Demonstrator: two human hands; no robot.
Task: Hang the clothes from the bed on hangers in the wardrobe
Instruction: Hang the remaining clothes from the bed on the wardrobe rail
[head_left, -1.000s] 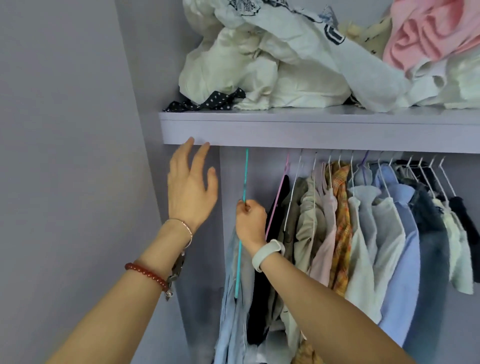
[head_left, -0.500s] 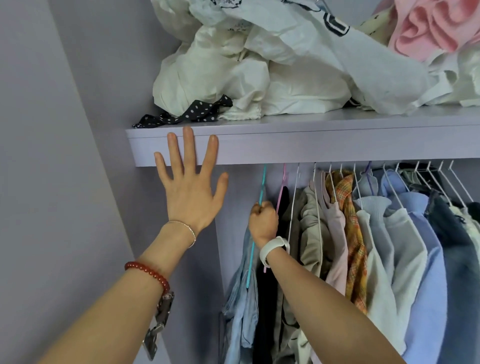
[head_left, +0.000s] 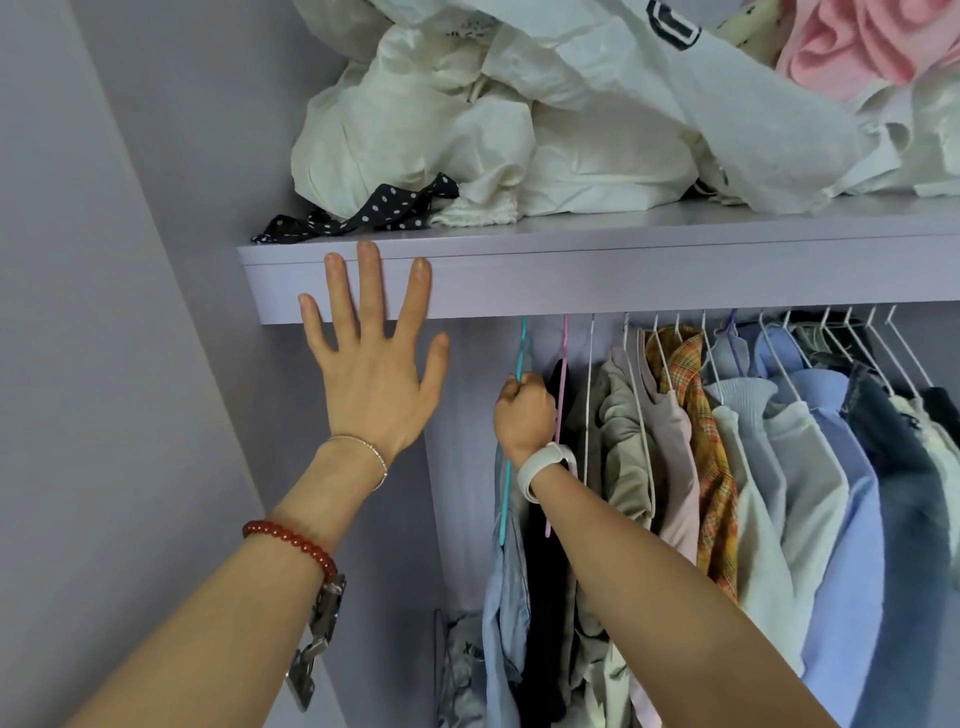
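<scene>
My right hand (head_left: 523, 415) grips the neck of a teal hanger (head_left: 511, 431) whose top runs up behind the lilac wardrobe shelf (head_left: 623, 275). A light blue garment (head_left: 506, 623) hangs from it at the left end of the row. My left hand (head_left: 371, 358) is spread flat, fingertips resting on the shelf's front edge. Right of the teal hanger come a pink hanger (head_left: 558, 415) with a dark garment, then several shirts on white hangers (head_left: 753, 467). The rail is hidden behind the shelf.
The shelf top holds a heap of white fabric (head_left: 493, 130), a black dotted strip (head_left: 363, 210) and pink cloth (head_left: 857, 47). The lilac side wall (head_left: 130, 364) stands close on the left. A crumpled item (head_left: 462, 670) lies low in the wardrobe.
My left hand rose and spread against the shelf's front edge. My right hand lifted the teal hanger up toward the rail. The view tilted up and came closer to the shelf.
</scene>
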